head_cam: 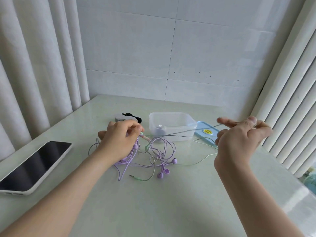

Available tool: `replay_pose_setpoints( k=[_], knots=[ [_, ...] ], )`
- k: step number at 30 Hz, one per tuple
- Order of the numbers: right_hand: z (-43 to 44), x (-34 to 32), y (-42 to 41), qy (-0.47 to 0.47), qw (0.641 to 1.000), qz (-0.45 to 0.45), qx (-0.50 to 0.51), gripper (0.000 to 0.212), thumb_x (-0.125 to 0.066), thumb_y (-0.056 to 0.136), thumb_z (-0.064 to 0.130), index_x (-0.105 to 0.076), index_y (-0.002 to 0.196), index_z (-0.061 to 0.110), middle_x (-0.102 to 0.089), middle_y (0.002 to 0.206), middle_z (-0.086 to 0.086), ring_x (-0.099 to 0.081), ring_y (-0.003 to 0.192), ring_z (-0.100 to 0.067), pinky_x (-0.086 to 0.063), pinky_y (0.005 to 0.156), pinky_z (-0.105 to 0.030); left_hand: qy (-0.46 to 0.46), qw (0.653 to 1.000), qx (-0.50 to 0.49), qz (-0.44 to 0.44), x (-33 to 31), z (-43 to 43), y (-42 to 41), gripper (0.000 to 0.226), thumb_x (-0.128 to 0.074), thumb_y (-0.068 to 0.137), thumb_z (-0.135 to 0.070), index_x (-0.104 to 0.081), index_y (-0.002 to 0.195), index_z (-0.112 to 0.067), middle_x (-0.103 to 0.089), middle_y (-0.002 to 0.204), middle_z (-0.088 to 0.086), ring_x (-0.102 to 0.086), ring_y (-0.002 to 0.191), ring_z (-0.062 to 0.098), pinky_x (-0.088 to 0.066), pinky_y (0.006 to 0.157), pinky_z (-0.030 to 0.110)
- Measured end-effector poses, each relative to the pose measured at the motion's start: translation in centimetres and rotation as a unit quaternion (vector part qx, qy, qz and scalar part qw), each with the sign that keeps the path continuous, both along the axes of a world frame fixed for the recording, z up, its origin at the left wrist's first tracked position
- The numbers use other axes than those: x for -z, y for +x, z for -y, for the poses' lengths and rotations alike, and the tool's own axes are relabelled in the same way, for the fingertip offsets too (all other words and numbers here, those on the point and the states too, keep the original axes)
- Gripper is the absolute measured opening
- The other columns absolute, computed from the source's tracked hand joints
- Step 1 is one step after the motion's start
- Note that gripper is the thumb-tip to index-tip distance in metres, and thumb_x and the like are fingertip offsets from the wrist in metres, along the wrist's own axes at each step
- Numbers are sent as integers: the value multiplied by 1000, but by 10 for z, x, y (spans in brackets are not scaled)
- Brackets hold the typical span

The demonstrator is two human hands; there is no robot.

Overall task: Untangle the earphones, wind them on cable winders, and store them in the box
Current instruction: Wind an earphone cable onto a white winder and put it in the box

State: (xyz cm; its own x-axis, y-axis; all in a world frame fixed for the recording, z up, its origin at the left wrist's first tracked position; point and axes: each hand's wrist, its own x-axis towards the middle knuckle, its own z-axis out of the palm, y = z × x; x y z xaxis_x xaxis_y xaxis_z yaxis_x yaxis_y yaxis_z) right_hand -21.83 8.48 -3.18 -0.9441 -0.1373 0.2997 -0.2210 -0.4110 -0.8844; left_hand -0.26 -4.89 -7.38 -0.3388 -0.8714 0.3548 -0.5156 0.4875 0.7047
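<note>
On the pale table [171,202], a phone [34,165] lies off left, and cable winders [126,117] peek out behind the left hand [119,139]. The clear box [171,125] and blue lid [207,132] sit right behind the mess. The purple and green earphones [159,156] are one loose knot mid-table. The left hand pinches the tangle, and the raised right hand [239,135] pinches a green cable [205,137] stretched across the box front.

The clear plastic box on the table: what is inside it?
Inside the clear plastic box, one small pale rounded item lies near the left wall. The cloudy front wall blurs it, so what it is cannot be told.
</note>
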Motion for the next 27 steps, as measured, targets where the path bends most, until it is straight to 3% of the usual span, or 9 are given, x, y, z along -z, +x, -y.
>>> replay_pose_setpoints(
  k=[2,5,11,16,18,21,23,25,27],
  knots=[
    [-1,-2,3,-4,1000,6,1,15,-26,112,35,-30,109,20,-54,61,1,-44,52,-23,-41,64,-36,31,999,-21,16,-2,0,1,29,-52,101,-58,-72,89,-40,-72,79,-16,-65,95,25,-38,104,43],
    [-2,-4,7,-9,1000,-8,11,14,-27,112,33,-31,110,20,-44,65,1,-44,56,-23,-43,60,-35,35,998,-24,52,-2,1,1,16,-59,95,-51,-73,92,-44,-64,82,-16,-43,116,20,-36,101,40],
    [-1,0,6,-11,999,-20,33,10,-30,107,40,-34,98,39,-48,86,-1,-47,73,-23,-44,70,-39,-4,991,-49,123,-1,2,-1,22,-48,99,-47,-69,92,-44,-47,98,-12,-37,109,25,-30,83,37],
    [1,1,5,32,995,-60,72,8,-32,100,52,-34,92,51,-48,100,-8,-50,81,-27,-49,74,-47,-122,974,-93,166,6,3,-4,22,-60,93,-61,-65,86,-41,-39,98,-10,-31,102,23,-16,75,36],
    [0,1,6,48,994,-82,62,5,-33,103,49,-36,99,46,-49,98,-7,-50,82,-26,-51,77,-49,-116,977,-77,162,6,3,-4,24,-62,88,-71,-67,88,-47,-39,100,-10,-31,103,23,-16,75,36],
    [-1,0,8,121,987,-107,23,14,-40,106,37,-48,111,26,-53,88,11,-53,82,-18,-48,79,-44,-124,972,-73,184,7,6,-1,9,-66,90,-64,-68,95,-58,-38,101,-11,-33,104,24,-20,77,36],
    [0,5,4,245,960,-132,-13,18,-45,101,29,-61,107,22,-59,86,14,-59,84,-20,-47,72,-37,-124,969,-85,196,9,7,-1,6,-68,91,-59,-69,98,-60,-39,101,-12,-33,104,23,-21,76,36],
    [3,13,3,401,898,-168,-68,21,-49,96,27,-69,96,22,-64,80,8,-61,80,-25,-51,70,-36,-117,968,-86,204,10,7,-2,11,-68,91,-57,-69,101,-62,-41,103,-13,-32,104,23,-20,76,35],
    [4,23,8,480,841,-217,-122,18,-56,92,30,-73,96,28,-65,79,9,-63,86,-25,-56,76,-37,-107,968,-72,214,11,6,-4,16,-67,90,-57,-68,105,-62,-42,108,-14,-32,108,22,-21,77,36]
  ],
)
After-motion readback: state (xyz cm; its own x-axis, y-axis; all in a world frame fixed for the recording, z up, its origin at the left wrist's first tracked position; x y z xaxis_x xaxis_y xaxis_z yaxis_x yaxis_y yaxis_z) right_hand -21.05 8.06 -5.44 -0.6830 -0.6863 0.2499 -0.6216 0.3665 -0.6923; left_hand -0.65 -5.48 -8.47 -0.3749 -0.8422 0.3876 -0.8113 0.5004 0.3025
